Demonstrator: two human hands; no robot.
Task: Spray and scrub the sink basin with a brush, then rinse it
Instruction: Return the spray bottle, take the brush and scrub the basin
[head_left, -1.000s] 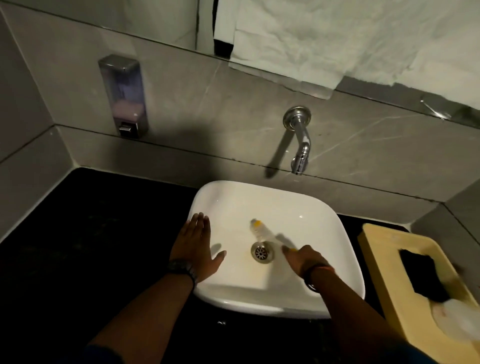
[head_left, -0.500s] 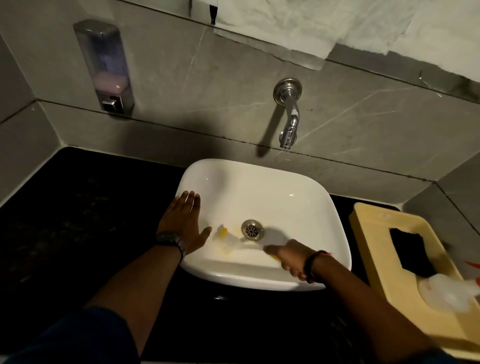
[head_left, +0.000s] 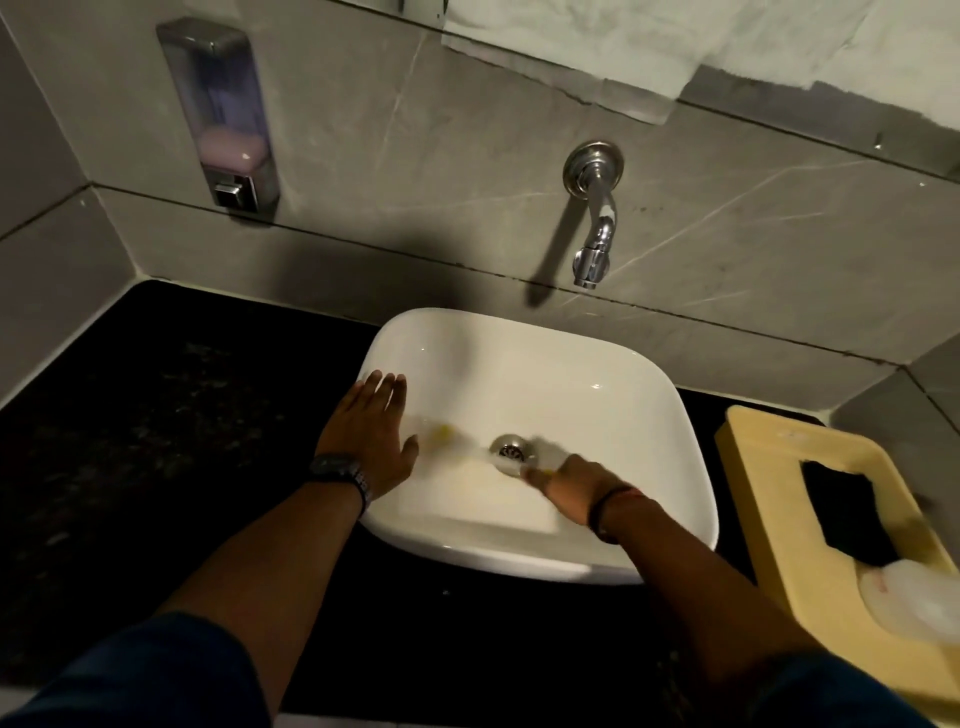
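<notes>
A white square sink basin (head_left: 597, 364) sits on a black counter, with a metal drain (head_left: 510, 448) near its middle. My right hand (head_left: 569, 486) is inside the basin, just right of the drain, shut on a thin brush (head_left: 447, 434). The brush is blurred; its yellow-and-white head lies low on the left wall of the basin, close to my left thumb. My left hand (head_left: 371, 441) rests flat and open on the basin's left rim. A chrome tap (head_left: 595, 228) sticks out of the wall above the basin; no water shows.
A yellow tray (head_left: 748, 452) stands on the counter (head_left: 156, 441) to the right, holding a black pad (head_left: 841, 514) and a pale spray bottle (head_left: 914, 597). A soap dispenser (head_left: 221, 114) hangs on the grey tiled wall at upper left. White paper covers the mirror above.
The brush head has swept from above the drain down and left across the basin floor to the left wall. My right hand shifted slightly. My left hand stayed on the rim.
</notes>
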